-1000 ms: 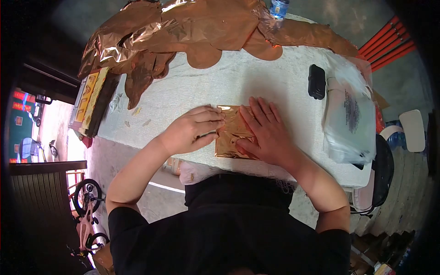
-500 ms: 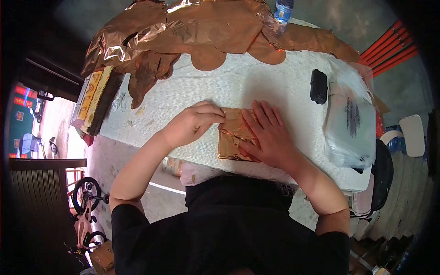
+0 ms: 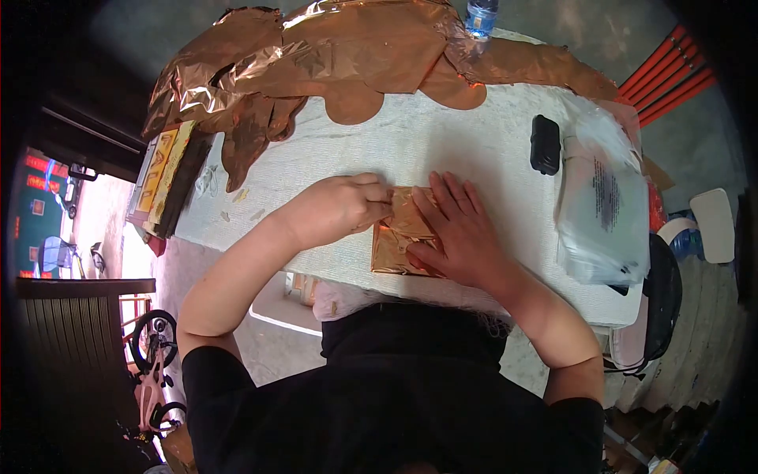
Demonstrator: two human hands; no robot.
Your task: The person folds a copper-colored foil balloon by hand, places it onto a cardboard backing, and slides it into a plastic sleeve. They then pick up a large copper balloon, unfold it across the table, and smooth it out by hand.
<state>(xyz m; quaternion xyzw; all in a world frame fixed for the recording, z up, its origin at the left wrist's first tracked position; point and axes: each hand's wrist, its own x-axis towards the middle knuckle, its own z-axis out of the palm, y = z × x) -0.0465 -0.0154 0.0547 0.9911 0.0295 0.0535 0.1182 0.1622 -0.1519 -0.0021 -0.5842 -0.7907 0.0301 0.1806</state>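
Note:
A folded square of shiny copper-coloured foil (image 3: 392,251) lies flat near the table's front edge. My left hand (image 3: 347,209) is closed with its fingertips pinching the foil's upper left edge; the fingers cover the exact grip. My right hand (image 3: 458,233) rests flat on the right part of the same foil, fingers stretched and slightly apart, thumb across its lower middle. A crease runs across the foil between the two hands.
Large copper foil sheets (image 3: 355,59) with scalloped edges cover the table's far side, near a water bottle (image 3: 481,20). At right lie a black case (image 3: 545,144) and a stack of clear plastic bags (image 3: 604,213). A yellow box (image 3: 163,178) stands at left. Small scraps (image 3: 241,195) dot the white tabletop (image 3: 316,146).
My left hand has rolled inward, its fingers curling further over the foil's left edge. My right hand stays pressed flat. The camera view has shifted slightly.

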